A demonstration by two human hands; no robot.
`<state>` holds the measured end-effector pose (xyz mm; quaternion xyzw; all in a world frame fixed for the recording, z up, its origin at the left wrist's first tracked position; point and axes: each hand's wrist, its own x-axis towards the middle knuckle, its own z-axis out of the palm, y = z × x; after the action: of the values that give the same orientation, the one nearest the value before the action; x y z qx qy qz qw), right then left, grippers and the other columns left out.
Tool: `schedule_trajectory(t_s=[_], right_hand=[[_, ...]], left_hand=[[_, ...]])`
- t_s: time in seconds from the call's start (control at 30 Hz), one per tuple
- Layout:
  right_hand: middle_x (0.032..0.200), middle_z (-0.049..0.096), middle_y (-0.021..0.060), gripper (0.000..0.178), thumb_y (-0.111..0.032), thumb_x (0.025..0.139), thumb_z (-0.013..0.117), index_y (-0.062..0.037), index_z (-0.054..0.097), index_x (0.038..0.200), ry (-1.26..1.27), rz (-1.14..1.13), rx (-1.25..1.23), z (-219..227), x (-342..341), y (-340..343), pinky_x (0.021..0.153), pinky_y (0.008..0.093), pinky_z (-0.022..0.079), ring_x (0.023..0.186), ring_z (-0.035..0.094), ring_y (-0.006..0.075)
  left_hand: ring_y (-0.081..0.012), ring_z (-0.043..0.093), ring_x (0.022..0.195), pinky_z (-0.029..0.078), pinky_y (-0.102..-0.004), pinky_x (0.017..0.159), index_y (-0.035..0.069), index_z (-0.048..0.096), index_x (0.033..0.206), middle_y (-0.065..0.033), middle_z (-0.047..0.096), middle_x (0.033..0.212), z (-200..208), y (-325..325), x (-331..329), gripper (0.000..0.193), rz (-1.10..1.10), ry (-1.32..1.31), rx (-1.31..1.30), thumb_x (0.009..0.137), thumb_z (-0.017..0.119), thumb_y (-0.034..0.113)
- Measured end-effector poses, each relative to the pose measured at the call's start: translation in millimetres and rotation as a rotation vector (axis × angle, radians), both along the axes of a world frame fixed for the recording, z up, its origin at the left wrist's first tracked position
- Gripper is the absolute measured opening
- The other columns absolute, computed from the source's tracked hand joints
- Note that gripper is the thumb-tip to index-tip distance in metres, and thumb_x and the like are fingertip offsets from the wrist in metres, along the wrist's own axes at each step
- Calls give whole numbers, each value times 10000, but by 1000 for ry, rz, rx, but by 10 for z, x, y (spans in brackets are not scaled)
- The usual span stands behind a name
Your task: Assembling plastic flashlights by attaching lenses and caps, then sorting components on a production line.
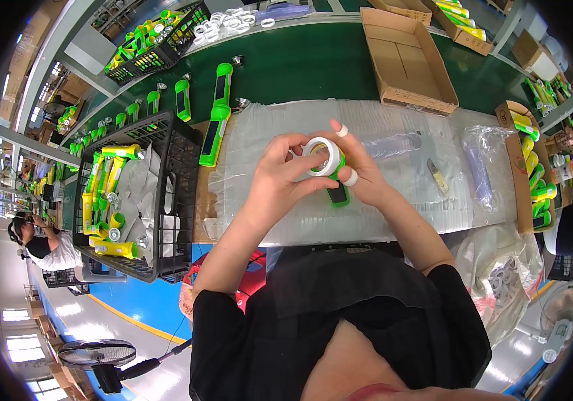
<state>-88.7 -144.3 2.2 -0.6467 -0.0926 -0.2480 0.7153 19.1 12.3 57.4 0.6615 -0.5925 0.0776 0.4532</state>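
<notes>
Both my hands meet over the padded work surface, around a green flashlight (pixel 338 195) with a dark panel on its body. Its head end, fitted with a white ring (pixel 312 170), is turned up toward me. My left hand (pixel 274 172) grips the ring from the left, a finger reaching into its opening. From the right, my right hand (pixel 365 175) holds the flashlight just below the ring; white covers sit on two of its fingertips. My palms hide part of the flashlight's body.
A black crate (pixel 183 154) of yellow and green flashlights stands left. Beyond my left hand lie more green flashlights (pixel 215 134). A cutter knife (pixel 438 177) and a clear plastic bag (pixel 479 164) lie right. Farther back are an open cardboard box (pixel 403 83) and loose white rings (pixel 226 23).
</notes>
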Motion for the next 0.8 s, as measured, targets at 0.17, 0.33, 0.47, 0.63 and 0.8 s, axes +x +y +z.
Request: schedule_trajectory(t_s=[0.17,0.33,0.47,0.63,0.8], right_hand=[[1142,632,88,494,-144,714,827,-87,593,1145,-34,-118,-605,420,-174,-437,864,355,509,1024,636,255],[952,580,80,476,-105,703,796,-56,583,1126,58,-31,-945,988,-178,-595,727,338,485,854,594,267],[938,535,84,396,-142,746,751,-24,582,1085,243,219,-1238,1265,-15,-616,702,359,477,826,577,265],[883,519,90,351,-182,749,754,-22,581,1010,368,329,-1336,1373,22,-574,662,376,450,774,558,261],[792,561,110,344,-252,705,763,-19,588,889,531,232,-1280,1478,-84,-477,620,382,448,714,576,278]], left_hand=[[-223,534,884,489,-323,724,100,703,1027,-80,562,1087,23,-63,-58,470,-111,59,81,596,880,159],[-261,611,986,517,-353,768,95,625,1056,-108,610,1124,-41,-232,-115,496,-94,-8,49,628,870,146],[-256,659,918,527,-356,761,79,600,1000,-77,671,1026,-122,-283,-146,426,-83,150,99,663,853,137],[-265,670,886,520,-378,712,64,599,984,-91,681,992,-107,-300,-216,387,-81,214,76,684,835,121],[-315,638,875,513,-395,718,72,604,1003,-111,653,939,-182,-370,-272,392,-109,142,8,677,820,106]])
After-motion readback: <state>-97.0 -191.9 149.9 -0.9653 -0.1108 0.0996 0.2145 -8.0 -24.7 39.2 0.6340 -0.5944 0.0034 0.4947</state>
